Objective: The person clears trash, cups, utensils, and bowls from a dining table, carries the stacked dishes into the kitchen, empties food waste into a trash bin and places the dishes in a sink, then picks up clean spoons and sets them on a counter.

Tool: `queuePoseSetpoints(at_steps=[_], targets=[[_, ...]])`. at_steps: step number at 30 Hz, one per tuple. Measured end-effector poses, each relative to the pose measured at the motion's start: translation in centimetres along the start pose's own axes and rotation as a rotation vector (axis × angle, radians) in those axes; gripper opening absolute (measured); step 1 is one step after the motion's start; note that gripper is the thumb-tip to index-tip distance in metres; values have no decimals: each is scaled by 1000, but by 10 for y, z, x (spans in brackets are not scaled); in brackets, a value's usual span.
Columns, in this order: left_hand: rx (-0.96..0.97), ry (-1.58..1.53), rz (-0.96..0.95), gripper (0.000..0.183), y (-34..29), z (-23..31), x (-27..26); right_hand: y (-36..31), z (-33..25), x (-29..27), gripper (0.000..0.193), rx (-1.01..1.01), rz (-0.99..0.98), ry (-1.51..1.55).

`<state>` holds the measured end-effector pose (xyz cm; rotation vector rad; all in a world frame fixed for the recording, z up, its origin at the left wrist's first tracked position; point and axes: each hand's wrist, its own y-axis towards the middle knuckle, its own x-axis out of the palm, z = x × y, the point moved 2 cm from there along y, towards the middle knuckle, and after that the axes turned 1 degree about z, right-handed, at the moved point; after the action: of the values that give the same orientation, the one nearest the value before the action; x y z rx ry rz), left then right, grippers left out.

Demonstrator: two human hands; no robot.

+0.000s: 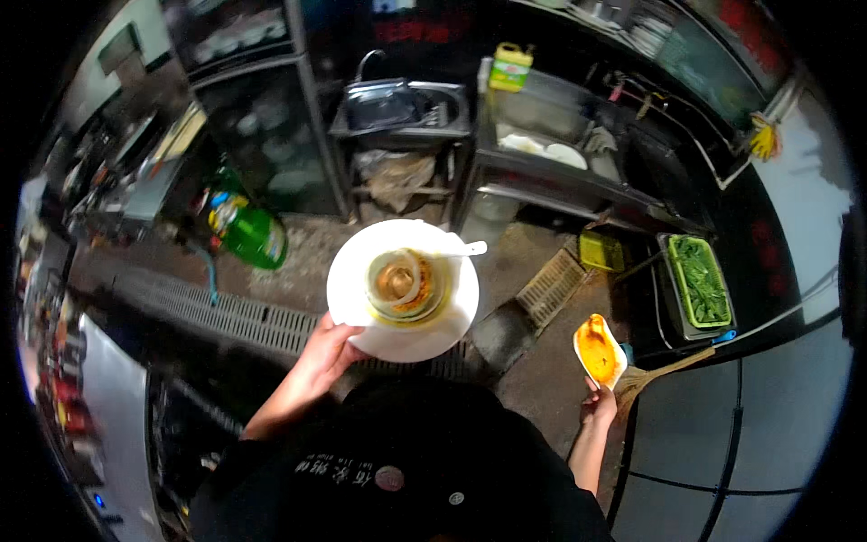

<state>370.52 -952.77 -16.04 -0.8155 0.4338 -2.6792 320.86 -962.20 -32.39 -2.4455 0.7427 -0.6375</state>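
Over the kitchen floor [533, 384], left hand [327, 355] was closed on a round white plate [442, 336] at its near-left rim, thumb on top, remaining fingers mostly hidden; stacked bowls [397, 282] sat on it, white handle [475, 248] poking past the far-right rim. Well apart, right hand [598, 405] pinched the near end of an orange-smeared white dish [598, 350], broom [664, 368] near it

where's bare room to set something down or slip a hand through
Bare floor shows between the green bottle and the plate, and between the grate and the stained dish in the right hand; a hand might pass between plate and dish. Crowded: the plate, with bowl and spoon; the sink, with white dishes; the left counter.
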Motion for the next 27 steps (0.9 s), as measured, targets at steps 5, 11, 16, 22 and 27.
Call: queuePoseSetpoints(at_steps=[5,11,16,22,27], targets=[[-38,15,15,39,101,32,12,29,-40,107,22,-161,-84,-112],[-4,-86,-16,42,221,39,44,144,-76,241,12,-169,-142,-30],[67,408,240,34,299,27,56,277,-119,379,5,-207,-225,-179],[67,138,351,32,361,61,135,429,-143,510,19,-78,-264,-439],[76,294,526,31,401,62,132,598,-91,518,20,-13,-327,-93]])
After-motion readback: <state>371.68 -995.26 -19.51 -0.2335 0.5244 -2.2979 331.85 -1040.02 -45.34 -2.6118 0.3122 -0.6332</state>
